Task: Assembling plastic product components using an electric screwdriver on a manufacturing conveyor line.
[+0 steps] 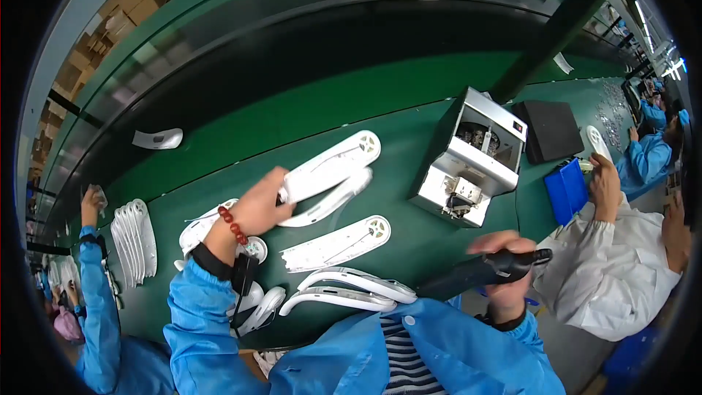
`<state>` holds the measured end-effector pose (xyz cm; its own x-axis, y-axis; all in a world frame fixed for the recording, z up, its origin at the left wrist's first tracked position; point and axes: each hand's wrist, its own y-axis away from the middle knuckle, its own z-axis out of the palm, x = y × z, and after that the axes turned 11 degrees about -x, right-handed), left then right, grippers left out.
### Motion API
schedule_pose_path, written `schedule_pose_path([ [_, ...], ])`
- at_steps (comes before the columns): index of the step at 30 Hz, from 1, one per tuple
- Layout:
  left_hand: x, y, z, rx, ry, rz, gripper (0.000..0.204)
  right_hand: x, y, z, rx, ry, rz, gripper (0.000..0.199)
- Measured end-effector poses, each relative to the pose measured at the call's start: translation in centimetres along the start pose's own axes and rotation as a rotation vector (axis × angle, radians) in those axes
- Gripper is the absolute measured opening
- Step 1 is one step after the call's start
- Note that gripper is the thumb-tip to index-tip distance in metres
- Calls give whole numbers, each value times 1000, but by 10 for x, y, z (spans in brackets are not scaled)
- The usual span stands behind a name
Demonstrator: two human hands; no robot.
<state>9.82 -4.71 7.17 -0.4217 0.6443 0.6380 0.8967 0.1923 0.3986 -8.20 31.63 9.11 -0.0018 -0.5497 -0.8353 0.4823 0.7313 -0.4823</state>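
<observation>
My left hand (257, 203), with a red bead bracelet at the wrist, grips the near end of a long white plastic shell (333, 164) above the bench. Just beside it, slightly blurred, is a narrower curved white piece (333, 203); I cannot tell whether the hand holds it too. My right hand (508, 267) is wrapped round a black electric screwdriver (504, 266) to the right. Between my hands another white shell (340, 243) lies flat with a thin dark wire along it. Closer to me rest several curved white shells (344, 296).
A metal screw feeder (475, 164) stands on the green bench, beside a black box (548, 132) and blue bin (566, 192). White shells (134, 243) are lined up at left. One white piece (158, 139) lies on the far green strip. Co-workers (614, 271) sit on both sides.
</observation>
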Motion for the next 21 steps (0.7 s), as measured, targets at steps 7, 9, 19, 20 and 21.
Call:
schedule_pose_path([
  [7, 2, 12, 27, -96, 62, 86, 39, 31, -1, 18, -201, -337, 369, 36],
  [9, 7, 17, 25, -148, 72, 40, 40, 31, -8, 11, -273, -213, 225, 36],
  [19, 25, 12, 32, 57, -103, 163, 57, 30, -18, -2, -322, 70, 224, 39],
  [20, 28, 6, 32, 72, -138, 161, 54, 29, -15, -1, -254, -3, 287, 39],
  [21, 30, 3, 32, 66, -130, 184, 54, 25, -14, 0, -187, -76, 349, 39],
])
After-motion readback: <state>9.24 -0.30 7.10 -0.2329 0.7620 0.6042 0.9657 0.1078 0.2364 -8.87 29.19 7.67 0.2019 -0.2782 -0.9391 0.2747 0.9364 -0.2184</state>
